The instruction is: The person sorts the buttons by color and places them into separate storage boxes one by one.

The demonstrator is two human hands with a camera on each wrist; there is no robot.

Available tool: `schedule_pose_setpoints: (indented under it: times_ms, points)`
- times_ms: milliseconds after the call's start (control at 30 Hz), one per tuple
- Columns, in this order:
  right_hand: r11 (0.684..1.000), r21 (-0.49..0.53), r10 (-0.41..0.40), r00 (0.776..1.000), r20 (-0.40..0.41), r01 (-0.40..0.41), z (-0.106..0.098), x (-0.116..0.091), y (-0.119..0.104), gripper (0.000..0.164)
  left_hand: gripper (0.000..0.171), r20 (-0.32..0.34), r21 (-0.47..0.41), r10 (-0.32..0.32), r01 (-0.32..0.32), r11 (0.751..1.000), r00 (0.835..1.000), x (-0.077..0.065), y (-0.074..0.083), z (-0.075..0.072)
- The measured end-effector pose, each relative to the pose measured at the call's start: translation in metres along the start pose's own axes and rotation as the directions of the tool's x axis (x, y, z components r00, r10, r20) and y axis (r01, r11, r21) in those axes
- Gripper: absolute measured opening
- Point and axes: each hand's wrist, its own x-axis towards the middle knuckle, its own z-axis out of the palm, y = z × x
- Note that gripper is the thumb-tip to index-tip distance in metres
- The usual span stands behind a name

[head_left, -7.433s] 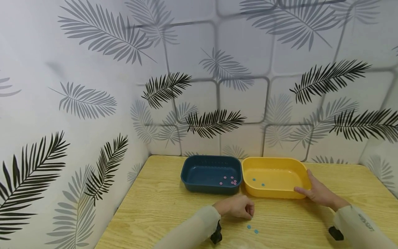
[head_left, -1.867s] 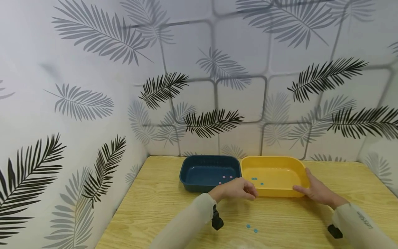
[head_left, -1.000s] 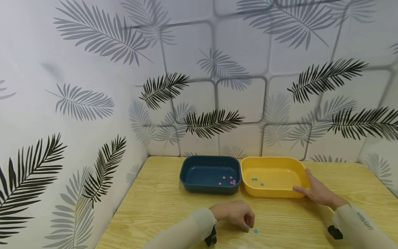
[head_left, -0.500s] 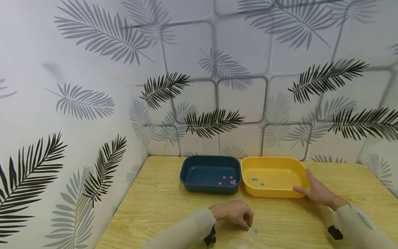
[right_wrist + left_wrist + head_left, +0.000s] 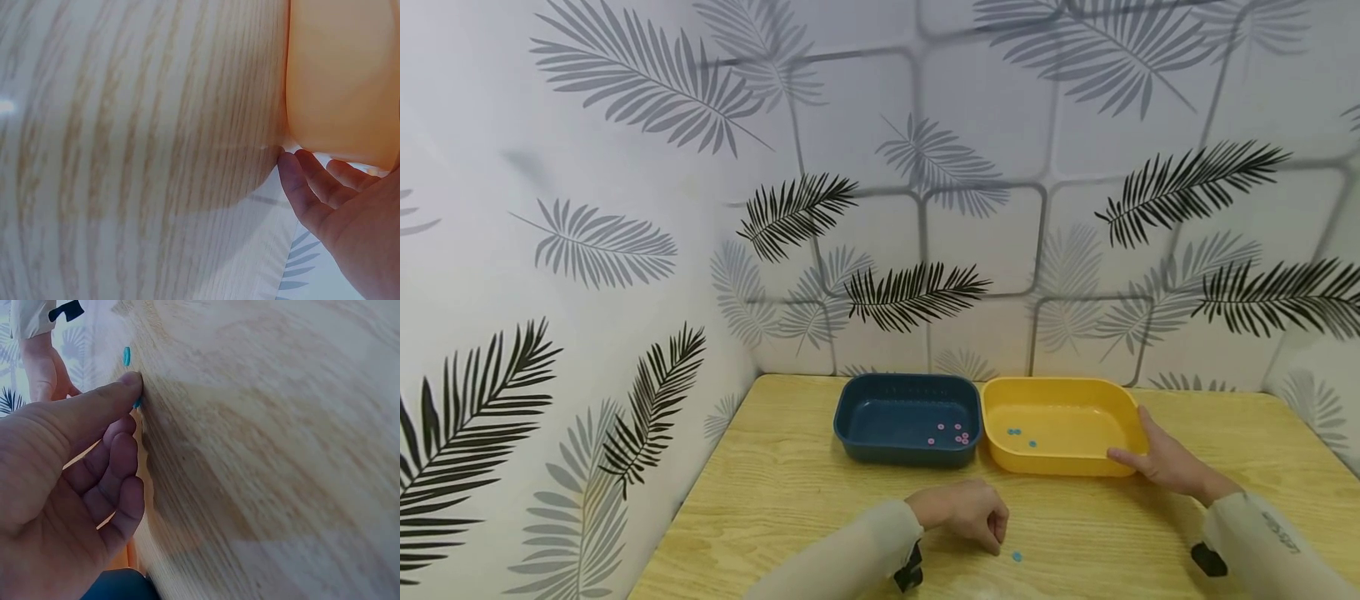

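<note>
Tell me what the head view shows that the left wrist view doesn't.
Head only: the blue tray with pink beads, the inside of the yellow tray with blue beads, and the right hand resting against that tray's near right corner.

Left wrist only: the left hand's thumb tip pinching a blue bead against the fingers, close up.

Both: the left hand, the wooden table, and one loose blue bead on it, beyond the thumb in the wrist view.

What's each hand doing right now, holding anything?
Left hand: fingers curled, pinching a small blue bead at the table.
Right hand: open, fingers straight against the yellow tray, gripping nothing.
</note>
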Motion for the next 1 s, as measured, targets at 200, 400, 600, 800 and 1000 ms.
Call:
schedule_pose_setpoints:
  times_ms: [200,400,600,800,1000]
  points:
    - [1.0,0.008,-0.006,1.0,0.008,0.006,-0.0008,0.0,-0.001,0.112,0.011,0.006,-0.011,0.0,0.0,1.0,1.0,0.0005,-0.0006,-0.0003]
    - [1.0,0.0,-0.005,1.0,0.006,0.005,-0.001,0.0007,-0.0001,0.111,0.012,-0.007,0.008,0.007,-0.007,1.0,1.0,0.0025,-0.0026,0.0022]
    - [1.0,-0.005,-0.017,1.0,-0.001,0.017,-0.0011,0.0001,-0.0006,0.111,0.011,-0.007,0.016,0.034,-0.034,0.999,0.999,0.0041,-0.0044,0.0027]
    - [1.0,0.002,-0.016,1.0,-0.003,0.016,0.0003,0.0005,0.0004,0.111,0.01,-0.01,0.004,0.053,-0.053,0.999,0.999,0.0042,-0.0054,0.002]
    - [1.0,0.006,-0.021,1.0,0.0,0.021,0.0003,0.0004,0.0009,0.111,0.005,-0.03,-0.044,0.051,-0.052,0.998,0.998,0.0028,-0.0049,-0.0014]
